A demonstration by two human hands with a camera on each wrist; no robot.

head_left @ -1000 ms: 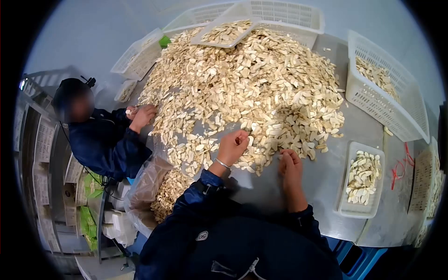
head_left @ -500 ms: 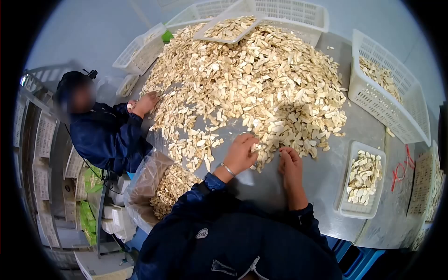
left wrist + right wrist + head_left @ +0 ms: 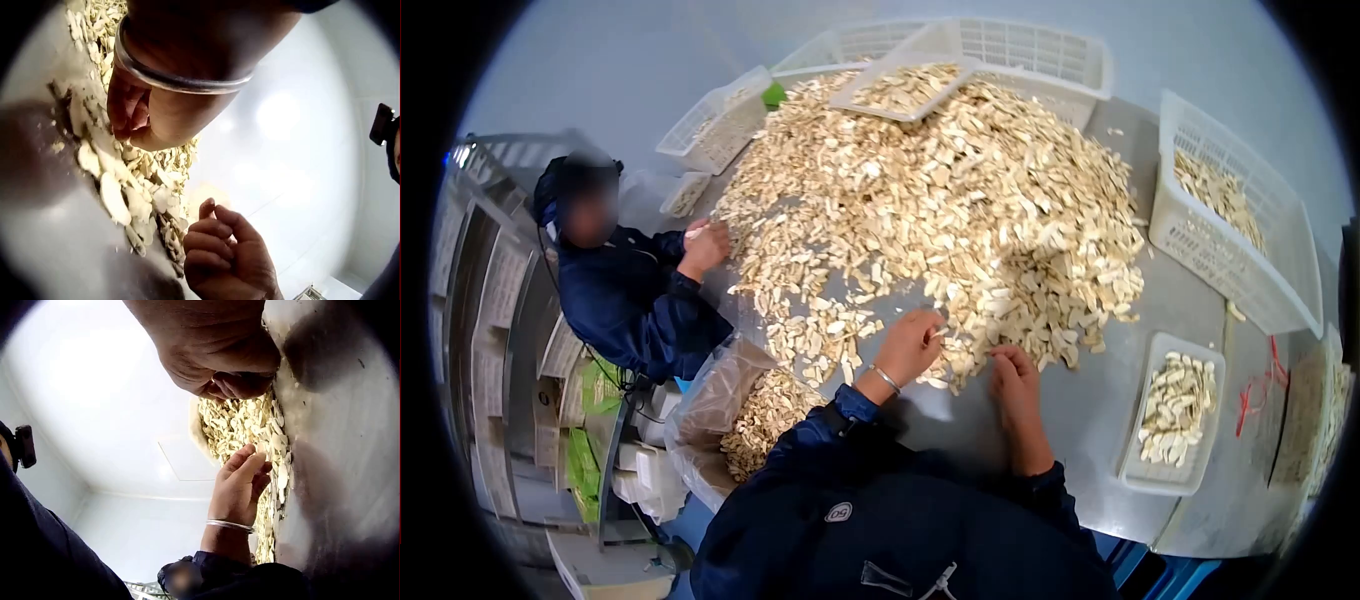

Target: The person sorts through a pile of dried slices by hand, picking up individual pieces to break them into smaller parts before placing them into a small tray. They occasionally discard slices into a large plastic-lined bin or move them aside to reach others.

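Note:
A big heap of pale dried slices point(image 3: 960, 190) covers much of the metal table. At its near edge my left hand point(image 3: 908, 347), with a bracelet at the wrist, pinches a small pale slice point(image 3: 261, 450) between thumb and fingers. Loose slices point(image 3: 114, 199) lie just under and beside it. To its right, my right hand point(image 3: 1017, 385) hovers by the heap's front edge, fingers curled in toward the palm and thumb close to the index finger. I cannot tell whether anything sits inside its curled fingers.
A shallow white tray point(image 3: 1130, 468) with slices stands at right, near red cord point(image 3: 1253, 393). White perforated baskets point(image 3: 1235, 265) line the far and right sides. At left, a person point(image 3: 635, 290) handles slices; a plastic-lined bag point(image 3: 700, 425) of slices stands between us.
My left hand has drawn back from the heap and shifted right, closer to my right hand. The right hand stays in nearly the same place. The head view has tilted slightly.

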